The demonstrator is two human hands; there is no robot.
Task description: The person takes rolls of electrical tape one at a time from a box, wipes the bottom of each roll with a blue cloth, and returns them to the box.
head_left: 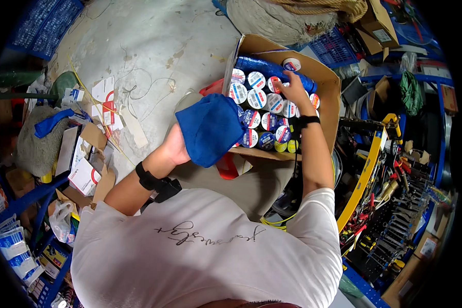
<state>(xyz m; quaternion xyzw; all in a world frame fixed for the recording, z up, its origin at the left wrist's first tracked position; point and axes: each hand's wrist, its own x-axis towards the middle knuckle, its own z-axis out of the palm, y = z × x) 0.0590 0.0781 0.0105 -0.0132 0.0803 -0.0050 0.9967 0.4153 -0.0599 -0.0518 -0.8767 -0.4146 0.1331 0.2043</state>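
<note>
A blue cloth [210,128] is draped over the fingers of my left hand [175,146], which is closed on its near edge and hides part of the box's left side. In front of me stands an open cardboard box [327,110] packed with several rolls of tape [256,98], their round white labels facing up. Dark blue wrapped stacks [259,64] lie along its far side. My right hand [295,92] reaches in over the rolls with its fingers apart. Its fingertips are at a red-and-white labelled roll [274,84], and I see nothing held between them.
To the right is a yellow-edged rack [364,179] with pliers and other hand tools [395,205]. A pale sack [277,20] with rope sits beyond the box. Torn cartons [84,174] and loose strapping lie on the left floor, near blue shelving [15,205]. A blue crate [333,49] stands far right.
</note>
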